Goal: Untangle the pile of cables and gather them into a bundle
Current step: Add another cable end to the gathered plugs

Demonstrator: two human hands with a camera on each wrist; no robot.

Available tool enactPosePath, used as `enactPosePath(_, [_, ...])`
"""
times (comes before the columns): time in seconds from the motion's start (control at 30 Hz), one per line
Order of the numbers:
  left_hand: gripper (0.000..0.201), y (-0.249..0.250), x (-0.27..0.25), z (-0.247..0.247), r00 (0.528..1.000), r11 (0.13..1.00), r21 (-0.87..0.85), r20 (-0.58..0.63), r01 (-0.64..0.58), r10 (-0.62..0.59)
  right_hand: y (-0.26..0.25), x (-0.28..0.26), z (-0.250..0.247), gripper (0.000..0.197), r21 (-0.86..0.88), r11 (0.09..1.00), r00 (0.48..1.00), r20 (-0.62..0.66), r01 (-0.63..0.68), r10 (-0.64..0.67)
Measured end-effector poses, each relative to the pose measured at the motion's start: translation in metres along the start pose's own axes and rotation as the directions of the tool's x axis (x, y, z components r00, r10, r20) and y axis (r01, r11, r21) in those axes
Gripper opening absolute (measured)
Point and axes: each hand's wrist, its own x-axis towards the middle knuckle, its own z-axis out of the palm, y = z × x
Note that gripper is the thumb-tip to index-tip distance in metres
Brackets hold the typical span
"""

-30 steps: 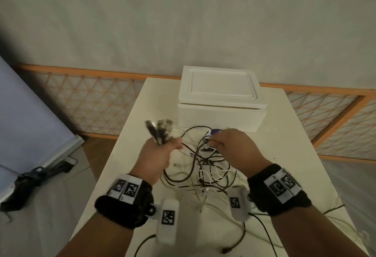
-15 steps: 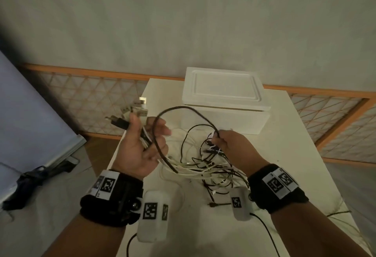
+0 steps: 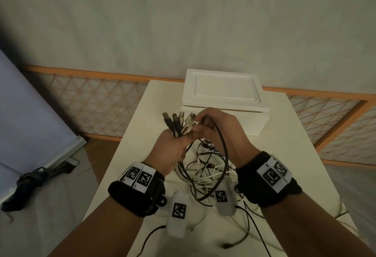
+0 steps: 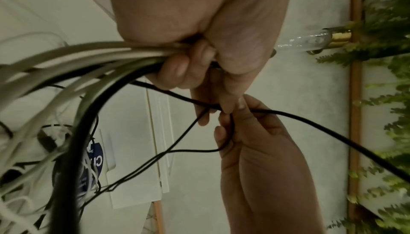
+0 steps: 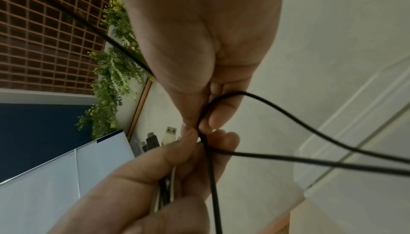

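Note:
My left hand (image 3: 173, 146) grips a bunch of black and white cables just below their plugs (image 3: 179, 119), which stick up above the fist. In the left wrist view those cables (image 4: 93, 57) run out of the left hand (image 4: 195, 59) toward the pile. My right hand (image 3: 215, 128) is raised right beside the left and pinches a black cable (image 3: 222, 144) that loops down over its wrist. The right wrist view has the right hand (image 5: 204, 127) pinching that black cable (image 5: 213, 173) against the left thumb. The tangled pile (image 3: 205, 169) lies on the table below both hands.
A white foam box (image 3: 223, 97) stands on the white table (image 3: 284, 155) behind the hands. Loose cable ends (image 3: 236, 242) trail toward the near edge. An orange lattice rail (image 3: 91, 97) runs behind the table, and a dark bag (image 3: 30, 181) lies on the floor at left.
The right hand rose from the pile with a black cable and came up to the left hand. The left hand turned back upright and moved right, plugs pointing up.

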Motion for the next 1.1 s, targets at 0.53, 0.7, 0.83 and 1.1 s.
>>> enactPosePath(0.53, [0.024, 0.003, -0.002, 0.006, 0.997, 0.976, -0.208, -0.035, 0.060, -0.069, 0.020, -0.011, 0.015, 0.014, 0.184, 0.968, 0.981, -0.058, -0.173, 0.186])
enactPosePath(0.7, [0.021, 0.006, 0.004, -0.002, 0.985, 0.948, -0.307, -0.121, 0.082, -0.124, 0.036, -0.018, 0.015, 0.024, -0.324, 0.931, 0.953, 0.187, -0.170, 0.239])
enactPosePath(0.83, [0.014, 0.014, 0.002, -0.003, 0.992, 0.952, -0.305, -0.106, 0.028, -0.064, 0.048, -0.028, 0.018, 0.051, -0.649, 0.761, 0.913, 0.300, -0.017, 0.277])
enactPosePath(1.1, [0.018, 0.018, -0.006, 0.007, 0.997, 0.959, -0.275, -0.028, -0.073, 0.068, 0.016, -0.014, 0.009, 0.008, -0.279, 0.958, 0.946, 0.287, -0.069, 0.152])
